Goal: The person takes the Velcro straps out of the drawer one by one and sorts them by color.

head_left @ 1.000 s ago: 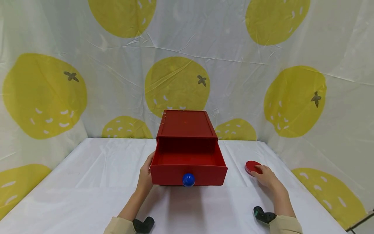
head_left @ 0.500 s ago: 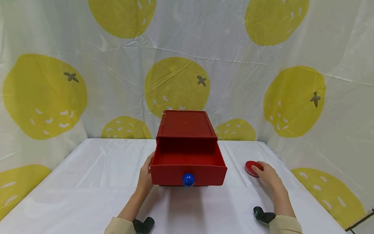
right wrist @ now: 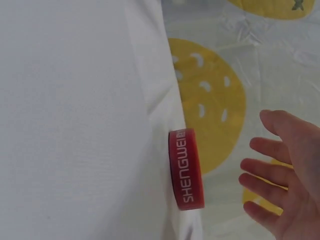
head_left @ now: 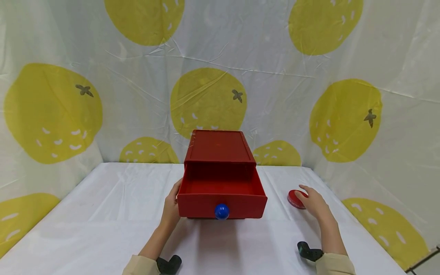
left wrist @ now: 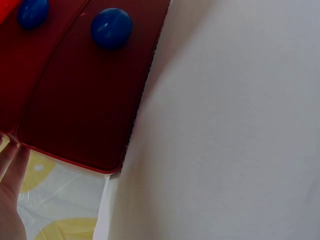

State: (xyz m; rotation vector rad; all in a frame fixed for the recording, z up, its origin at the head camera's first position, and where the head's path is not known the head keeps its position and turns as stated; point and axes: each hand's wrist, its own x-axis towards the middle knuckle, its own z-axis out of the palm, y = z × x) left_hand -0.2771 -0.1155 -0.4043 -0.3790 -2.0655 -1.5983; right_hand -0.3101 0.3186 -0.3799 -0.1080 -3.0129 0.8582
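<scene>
A red box with drawers stands mid-table, its upper drawer pulled out. The drawer's inside is bare and a blue knob sits on its front. In the left wrist view a second blue knob marks the drawer below. My left hand rests against the box's left side, fingers extended along it in the left wrist view. At the right lies a flat, round red case, lettered SHENGWEI on its side. My right hand hovers over it, fingers spread and apart from it in the right wrist view.
A white cloth covers the table. Behind it and along both sides hangs a pale curtain printed with yellow fruit. Black wrist devices sit at both wrists.
My right hand has drawn its fingers off the round red case and lifted slightly, fingers spreading. The case stays where it was. My left hand and the red box have not moved.
</scene>
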